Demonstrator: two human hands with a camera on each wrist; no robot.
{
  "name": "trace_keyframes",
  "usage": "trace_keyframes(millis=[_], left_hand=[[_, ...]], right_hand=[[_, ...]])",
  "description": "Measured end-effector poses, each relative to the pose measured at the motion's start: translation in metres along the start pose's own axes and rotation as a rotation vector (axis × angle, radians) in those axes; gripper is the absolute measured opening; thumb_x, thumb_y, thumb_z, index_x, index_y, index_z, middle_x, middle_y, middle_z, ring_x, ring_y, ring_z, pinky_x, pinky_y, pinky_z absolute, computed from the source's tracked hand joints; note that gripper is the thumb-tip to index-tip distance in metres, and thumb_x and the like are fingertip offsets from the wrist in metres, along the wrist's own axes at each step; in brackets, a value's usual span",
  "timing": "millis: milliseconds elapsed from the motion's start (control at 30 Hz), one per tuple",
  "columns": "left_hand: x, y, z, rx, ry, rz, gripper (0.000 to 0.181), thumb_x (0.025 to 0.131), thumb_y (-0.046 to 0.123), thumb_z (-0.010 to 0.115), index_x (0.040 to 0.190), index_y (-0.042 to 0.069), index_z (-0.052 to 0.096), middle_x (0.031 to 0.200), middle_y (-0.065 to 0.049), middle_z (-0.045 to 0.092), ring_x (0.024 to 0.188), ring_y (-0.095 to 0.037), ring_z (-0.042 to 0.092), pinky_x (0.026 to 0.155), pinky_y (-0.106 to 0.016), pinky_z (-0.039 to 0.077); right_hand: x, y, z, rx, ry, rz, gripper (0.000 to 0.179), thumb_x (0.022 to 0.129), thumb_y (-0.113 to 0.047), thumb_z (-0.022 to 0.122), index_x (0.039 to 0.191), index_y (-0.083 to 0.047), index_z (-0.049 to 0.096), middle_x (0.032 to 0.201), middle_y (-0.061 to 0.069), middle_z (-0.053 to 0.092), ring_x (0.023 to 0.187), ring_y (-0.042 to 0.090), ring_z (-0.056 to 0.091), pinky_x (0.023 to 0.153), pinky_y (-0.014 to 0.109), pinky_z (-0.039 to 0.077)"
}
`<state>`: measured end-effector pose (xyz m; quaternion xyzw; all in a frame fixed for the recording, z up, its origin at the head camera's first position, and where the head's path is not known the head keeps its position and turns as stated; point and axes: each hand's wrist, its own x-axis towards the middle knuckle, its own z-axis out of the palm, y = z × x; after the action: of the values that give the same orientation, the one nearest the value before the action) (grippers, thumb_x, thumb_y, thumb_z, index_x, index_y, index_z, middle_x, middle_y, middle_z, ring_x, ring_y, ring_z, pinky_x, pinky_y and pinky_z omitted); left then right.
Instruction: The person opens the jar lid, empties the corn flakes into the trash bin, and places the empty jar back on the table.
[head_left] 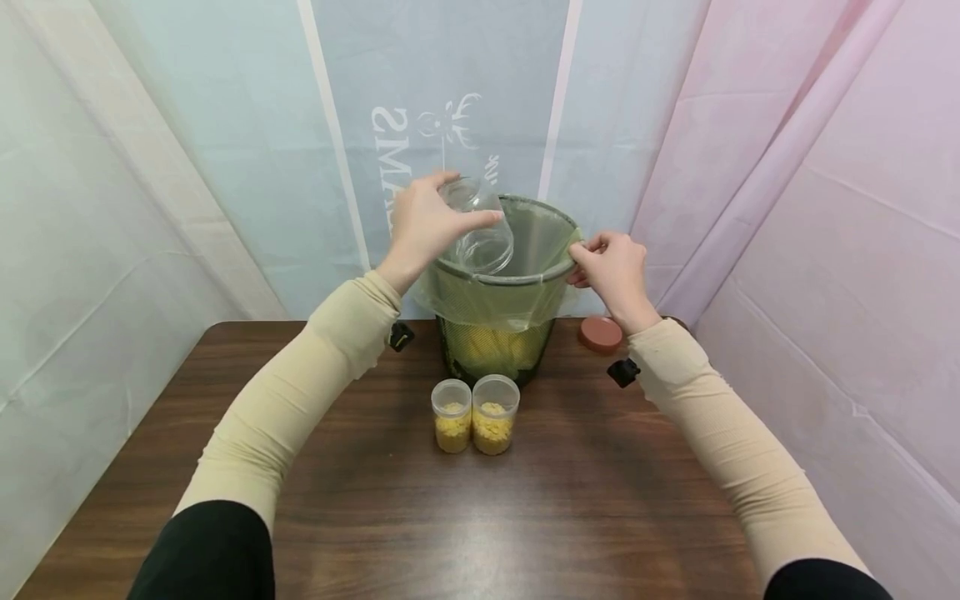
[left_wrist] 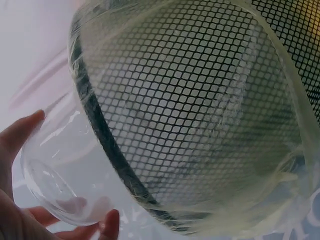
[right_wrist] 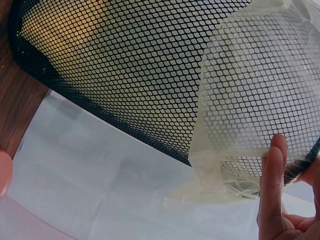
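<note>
My left hand (head_left: 427, 221) grips a clear jar (head_left: 483, 246), tilted with its mouth down over the opening of a dark mesh wastebasket (head_left: 498, 354). No contents show inside the jar. A thin, pale green bin liner (head_left: 487, 302) lines the wastebasket and folds over its rim. At the rim's right side, my right hand (head_left: 615, 271) pinches the edge and liner between thumb and fingers. In the right wrist view, its fingers (right_wrist: 272, 180) lie against the outside of the liner. Something yellow shows through the mesh low in the basket.
Two small clear containers, a left one (head_left: 452, 429) and a right one (head_left: 492, 429), stand before the basket, partly filled with yellow pieces. A reddish-brown round lid (head_left: 600, 334) lies right of the basket on the wooden table (head_left: 360, 517). Fabric curtains (head_left: 247, 167) surround the table.
</note>
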<state>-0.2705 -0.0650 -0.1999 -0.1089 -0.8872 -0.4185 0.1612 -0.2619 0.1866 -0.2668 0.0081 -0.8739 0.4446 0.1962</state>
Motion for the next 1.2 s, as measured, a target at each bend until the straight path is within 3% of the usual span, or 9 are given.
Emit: trace_keyframes(millis=[33,133,333,567,667,767,900,1067,1200], left_hand=[[-0.001,0.001,0.001,0.038,0.007,0.043,0.090,0.061,0.055,0.083,0.136,0.015,0.051,0.132,0.000,0.058,0.104,-0.012,0.052,0.099,-0.028,0.038],[-0.004,0.002,0.005,0.159,0.034,0.161,0.090,0.061,0.051,0.084,0.136,0.015,0.051,0.134,-0.003,0.055,0.122,-0.023,0.042,0.102,-0.033,0.031],[-0.011,0.000,0.012,0.302,0.050,0.400,0.090,0.060,0.044,0.087,0.136,0.012,0.051,0.132,-0.009,0.052,0.113,-0.028,0.037,0.094,-0.037,0.031],[-0.013,-0.005,0.016,0.510,0.033,0.795,0.082,0.065,0.033,0.084,0.135,0.008,0.050,0.131,-0.014,0.051,0.111,-0.034,0.039,0.096,-0.043,0.036],[-0.013,-0.005,0.017,0.534,0.044,0.861,0.080,0.065,0.031,0.082,0.135,0.007,0.051,0.129,-0.014,0.051,0.110,-0.034,0.039,0.095,-0.044,0.037],[-0.013,-0.004,0.017,0.523,0.057,0.834,0.079,0.066,0.031,0.082,0.135,0.007,0.051,0.130,-0.014,0.051,0.110,-0.034,0.039,0.095,-0.042,0.036],[-0.012,-0.004,0.014,0.471,0.056,0.734,0.083,0.066,0.035,0.083,0.136,0.009,0.049,0.133,-0.014,0.050,0.112,-0.033,0.037,0.096,-0.040,0.036],[-0.008,-0.003,0.008,0.371,0.110,0.545,0.088,0.062,0.045,0.085,0.135,0.011,0.050,0.131,-0.012,0.053,0.111,-0.031,0.040,0.094,-0.038,0.035],[-0.005,-0.002,0.003,0.297,0.152,0.335,0.088,0.062,0.056,0.081,0.133,0.013,0.053,0.128,-0.009,0.057,0.113,-0.029,0.045,0.095,-0.037,0.035]], right_hand=[[0.000,0.000,0.000,0.001,0.001,-0.001,0.021,0.087,-0.026,0.055,0.084,-0.007,0.063,0.066,0.010,0.070,0.051,0.014,0.067,0.053,0.025,0.056],[0.000,0.000,0.000,-0.002,-0.006,0.003,0.022,0.087,-0.028,0.055,0.084,-0.007,0.062,0.067,0.010,0.070,0.052,0.014,0.067,0.053,0.025,0.056],[-0.001,0.000,0.001,0.001,-0.005,0.003,0.022,0.086,-0.027,0.054,0.084,-0.007,0.063,0.067,0.010,0.070,0.051,0.013,0.067,0.053,0.025,0.056],[0.000,-0.001,0.002,0.014,0.000,0.000,0.021,0.085,-0.025,0.054,0.084,-0.007,0.063,0.065,0.008,0.070,0.050,0.013,0.066,0.052,0.026,0.056],[0.000,-0.001,0.002,0.009,-0.002,-0.004,0.021,0.086,-0.026,0.054,0.083,-0.007,0.062,0.066,0.009,0.070,0.051,0.013,0.067,0.053,0.025,0.056],[0.000,-0.001,0.002,0.006,-0.009,-0.001,0.022,0.087,-0.027,0.054,0.083,-0.007,0.062,0.067,0.010,0.070,0.051,0.013,0.067,0.053,0.025,0.056],[0.000,-0.002,0.002,0.013,-0.012,0.004,0.021,0.087,-0.026,0.054,0.084,-0.006,0.062,0.068,0.010,0.070,0.051,0.012,0.067,0.053,0.026,0.056],[0.000,-0.002,0.002,0.012,-0.014,0.009,0.021,0.087,-0.027,0.054,0.084,-0.007,0.062,0.068,0.010,0.071,0.052,0.013,0.067,0.054,0.025,0.056],[0.000,-0.003,0.002,0.008,-0.013,0.007,0.022,0.087,-0.028,0.055,0.083,-0.007,0.061,0.067,0.010,0.071,0.051,0.013,0.067,0.053,0.025,0.056]])
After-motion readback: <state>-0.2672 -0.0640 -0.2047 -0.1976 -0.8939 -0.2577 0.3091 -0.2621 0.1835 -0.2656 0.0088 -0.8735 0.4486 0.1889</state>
